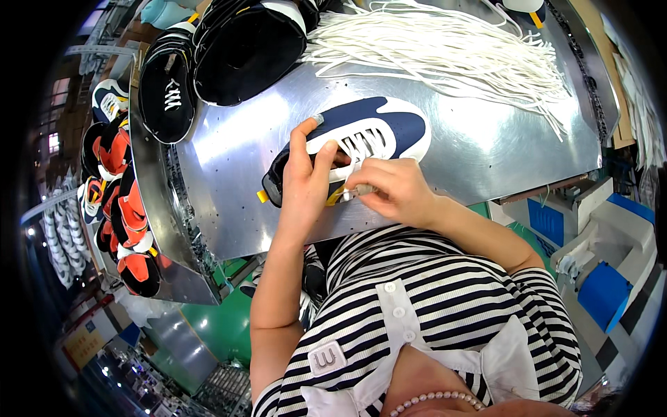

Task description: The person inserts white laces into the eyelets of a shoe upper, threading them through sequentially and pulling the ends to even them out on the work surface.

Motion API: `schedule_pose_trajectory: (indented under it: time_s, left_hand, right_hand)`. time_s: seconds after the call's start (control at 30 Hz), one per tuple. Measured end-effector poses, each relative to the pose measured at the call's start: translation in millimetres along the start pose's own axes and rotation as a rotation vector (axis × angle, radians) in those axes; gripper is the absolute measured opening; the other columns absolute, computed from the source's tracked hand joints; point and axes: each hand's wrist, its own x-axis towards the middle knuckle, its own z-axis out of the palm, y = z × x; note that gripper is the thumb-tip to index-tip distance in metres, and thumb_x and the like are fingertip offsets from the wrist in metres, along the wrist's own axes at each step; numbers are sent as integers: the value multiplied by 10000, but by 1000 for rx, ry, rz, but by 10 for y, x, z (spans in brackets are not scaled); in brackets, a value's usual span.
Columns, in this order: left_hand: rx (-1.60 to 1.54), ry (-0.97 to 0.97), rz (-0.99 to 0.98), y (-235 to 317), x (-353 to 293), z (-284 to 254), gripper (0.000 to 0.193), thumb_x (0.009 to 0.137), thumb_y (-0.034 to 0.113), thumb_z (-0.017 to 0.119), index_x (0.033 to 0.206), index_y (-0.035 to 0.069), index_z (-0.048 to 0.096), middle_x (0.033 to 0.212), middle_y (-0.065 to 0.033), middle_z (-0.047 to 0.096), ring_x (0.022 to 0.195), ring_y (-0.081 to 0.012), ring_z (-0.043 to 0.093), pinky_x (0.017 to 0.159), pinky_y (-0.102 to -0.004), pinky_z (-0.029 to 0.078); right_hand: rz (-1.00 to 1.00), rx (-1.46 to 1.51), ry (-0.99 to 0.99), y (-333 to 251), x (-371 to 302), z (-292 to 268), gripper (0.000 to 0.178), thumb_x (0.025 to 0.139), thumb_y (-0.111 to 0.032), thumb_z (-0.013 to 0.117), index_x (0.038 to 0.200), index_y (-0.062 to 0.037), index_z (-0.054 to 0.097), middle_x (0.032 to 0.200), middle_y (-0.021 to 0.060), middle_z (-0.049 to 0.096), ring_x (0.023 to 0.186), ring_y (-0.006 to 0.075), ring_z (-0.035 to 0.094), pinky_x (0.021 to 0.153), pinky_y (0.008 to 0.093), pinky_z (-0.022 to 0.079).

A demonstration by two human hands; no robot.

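A navy and white shoe upper [347, 119] with a black collar and yellow tabs lies on the metal table in front of me, toe to the right. My left hand [304, 170] grips it at the collar, with the index finger along its far side and the thumb at the opening. White shoelace [356, 154] runs in rows across its eyelets. At the near side of the lacing, my right hand [397, 186] is closed in a pinch on the lace, whose white end shows below the fingertips. The other fingers curl under and are partly hidden.
A large bundle of loose white shoelaces [445, 48] spreads over the back of the metal table [479, 149]. Black shoe uppers [250, 55] are stacked at the back left. Orange and black uppers [128, 212] hang or lie beyond the left edge. A blue-and-white bin [603, 295] stands at right.
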Motion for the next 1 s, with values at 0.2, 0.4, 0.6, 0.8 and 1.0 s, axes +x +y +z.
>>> schedule_pose_trajectory:
  time_s: [0.2, 0.4, 0.6, 0.8, 1.0]
  left_hand:
    - [452, 5, 350, -112, -446, -145, 440, 913, 94, 650, 1300, 8, 461, 1005, -194, 692, 866, -353, 687, 771, -378, 528]
    - [598, 43, 391, -110, -516, 7, 244, 880, 44, 659, 1108, 36, 573, 820, -183, 652, 706, -357, 644, 623, -415, 491]
    - [537, 56, 415, -151, -458, -7, 274, 876, 75, 678, 1120, 11, 572, 886, -201, 672, 769, -377, 661, 668, -416, 513]
    - [571, 71, 310, -65, -449, 89, 276, 852, 157, 738, 1035, 14, 589, 850, -163, 690, 729, -316, 682, 635, -370, 514]
    - [605, 180, 430, -170, -410, 116, 264, 842, 170, 752, 1001, 24, 600, 797, -150, 686, 669, -312, 675, 590, -366, 505]
  right_hand:
    - [429, 217, 24, -190, -307, -202, 160, 847, -37, 699, 1005, -47, 717, 776, 7, 650, 599, 70, 526, 521, 226, 386]
    - [610, -6, 86, -223, -171, -73, 122, 865, -114, 728, 927, -9, 713, 696, -51, 617, 623, 6, 480, 538, 188, 374]
    - [704, 556, 189, -277, -79, -78, 116, 884, -130, 722, 895, -19, 692, 747, -67, 603, 681, 2, 492, 596, 168, 380]
    - [558, 305, 269, -134, -9, 80, 125, 876, -134, 719, 894, -16, 684, 729, -4, 643, 661, 42, 547, 599, 209, 436]
    - [473, 275, 231, -251, -132, -6, 187, 928, -132, 647, 1045, -9, 569, 796, 89, 681, 676, 146, 634, 624, 293, 493]
